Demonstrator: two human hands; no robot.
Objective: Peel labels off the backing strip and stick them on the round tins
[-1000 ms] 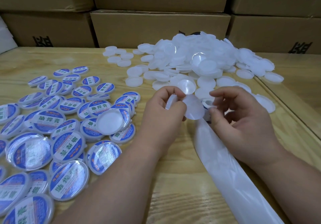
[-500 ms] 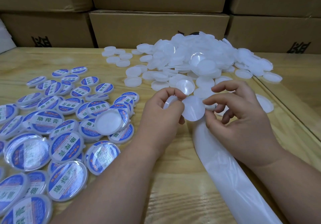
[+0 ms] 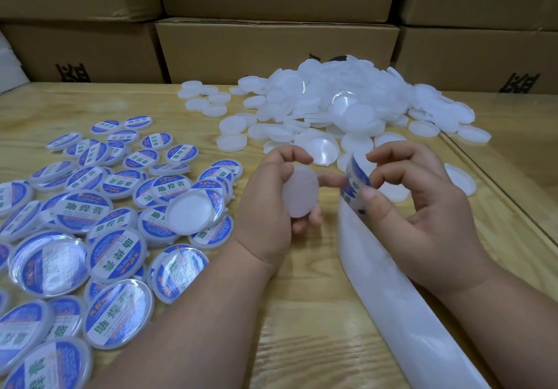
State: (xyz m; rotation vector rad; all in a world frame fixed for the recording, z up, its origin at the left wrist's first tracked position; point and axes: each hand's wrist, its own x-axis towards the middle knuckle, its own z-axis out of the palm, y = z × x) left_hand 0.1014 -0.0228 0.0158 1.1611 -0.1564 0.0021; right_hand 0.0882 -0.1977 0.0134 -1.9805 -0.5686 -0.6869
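Note:
My left hand (image 3: 271, 204) grips a plain white round tin lid (image 3: 300, 192) by its edges, its flat face turned toward me. A little to its right, my right hand (image 3: 422, 207) pinches a blue-and-white label (image 3: 356, 181) between thumb and forefinger, curled up off the end of the white backing strip (image 3: 392, 292). The strip runs from under my right hand toward the lower right corner. Lid and label are a short gap apart.
Several labelled lids (image 3: 114, 246) cover the left of the wooden table (image 3: 302, 328). A heap of bare white lids (image 3: 347, 107) lies at the back centre and right. Cardboard boxes (image 3: 271, 47) wall the far edge. A seam in the table (image 3: 498, 189) runs down the right.
The label was lying on the strip under my fingers; now my right hand has lifted it off. My left hand has turned the lid flat toward me and moved it slightly left.

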